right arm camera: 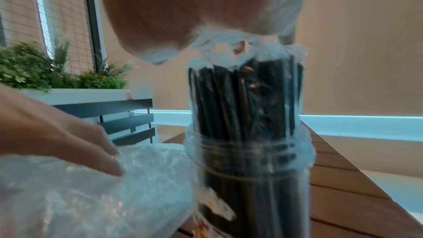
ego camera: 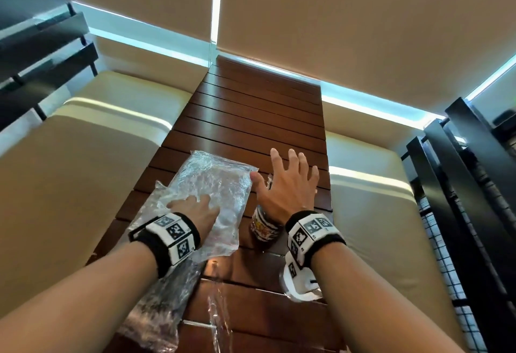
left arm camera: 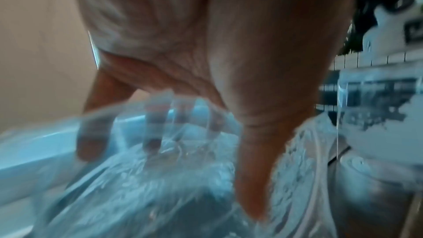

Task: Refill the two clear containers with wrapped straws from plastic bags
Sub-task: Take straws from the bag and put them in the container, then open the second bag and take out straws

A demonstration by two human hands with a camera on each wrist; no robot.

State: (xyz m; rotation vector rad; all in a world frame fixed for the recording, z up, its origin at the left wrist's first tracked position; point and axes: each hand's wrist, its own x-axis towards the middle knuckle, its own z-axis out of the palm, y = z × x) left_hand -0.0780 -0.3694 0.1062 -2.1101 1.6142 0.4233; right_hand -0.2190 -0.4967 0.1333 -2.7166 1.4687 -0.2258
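Note:
A crumpled clear plastic bag [ego camera: 212,193] lies over the wooden slat table [ego camera: 251,118]. My left hand [ego camera: 192,210] holds it; in the left wrist view the fingers [left arm camera: 89,144] show through the plastic bag [left arm camera: 160,196] and the thumb lies on its outside. A clear labelled container [ego camera: 264,228] stands just right of the bag, packed with black wrapped straws [right arm camera: 242,97]. My right hand [ego camera: 284,179] hovers over the container [right arm camera: 249,169], fingers spread and holding nothing. Its palm is close to the straw tops. A second bag [ego camera: 162,297] with dark contents lies under my left forearm.
Cream cushioned benches [ego camera: 83,174] flank the table on both sides. Dark slatted partitions [ego camera: 460,185] stand at the right and far left. A loose strip of clear plastic [ego camera: 217,313] lies near the front. A planter with greenery [right arm camera: 57,75] sits behind the left bench.

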